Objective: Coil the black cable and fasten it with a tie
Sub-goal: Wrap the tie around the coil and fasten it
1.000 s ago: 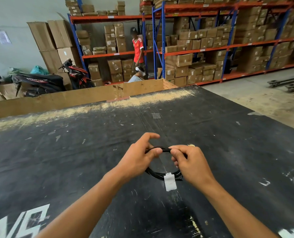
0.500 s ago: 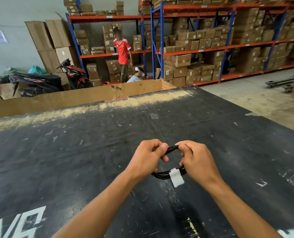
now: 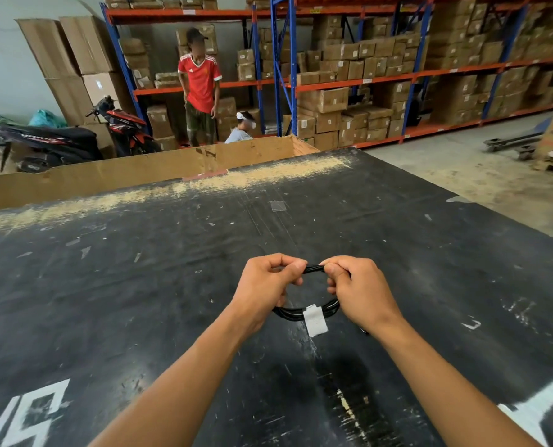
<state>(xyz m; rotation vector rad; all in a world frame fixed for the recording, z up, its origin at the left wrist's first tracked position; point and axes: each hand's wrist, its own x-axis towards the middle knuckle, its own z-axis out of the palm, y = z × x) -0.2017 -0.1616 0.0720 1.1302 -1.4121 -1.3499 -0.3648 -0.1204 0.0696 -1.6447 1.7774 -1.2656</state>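
Note:
A black cable [image 3: 292, 312] is wound into a small round coil, held just above the black table [image 3: 139, 285]. A white tag [image 3: 314, 320] wraps the near side of the coil. My left hand [image 3: 263, 287] pinches the coil's far side from the left. Beside it, my right hand [image 3: 362, 290] pinches the same bundled strands from the right. Thumbs and forefingers nearly meet at the top of the coil [image 3: 313, 269]. A tie cannot be made out; the fingers hide that spot.
A cardboard wall [image 3: 139, 171] borders the table's far edge. Behind it a person in a red shirt [image 3: 200, 85] stands, another person [image 3: 241, 130] sits low, and a motorbike [image 3: 59, 140] is parked. Shelves of boxes [image 3: 381, 75] fill the back. Concrete floor lies right.
Both hands closed in on the far side of the coil and lifted slightly, fingers now pinched together. The person in red walked left along the shelves.

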